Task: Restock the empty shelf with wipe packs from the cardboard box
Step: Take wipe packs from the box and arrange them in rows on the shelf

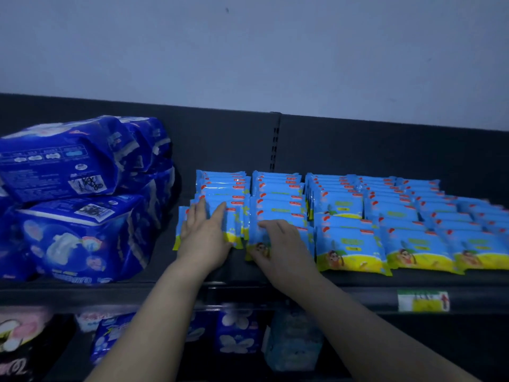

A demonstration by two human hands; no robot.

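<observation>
Several rows of light blue and yellow wipe packs (349, 244) stand leaning back on the dark top shelf (358, 279). My left hand (203, 235) lies flat, fingers apart, against the front pack of the leftmost row (220, 188). My right hand (278, 246) grips the front pack of the second row (278, 199) from its top edge down to its lower corner. The cardboard box is not in view.
Large dark blue plastic bundles (80, 199) are stacked at the left of the same shelf. A price label (422, 300) sits on the shelf's front rail. Other packaged goods (237, 334) fill the shelf below. A dark back panel and a grey wall rise behind.
</observation>
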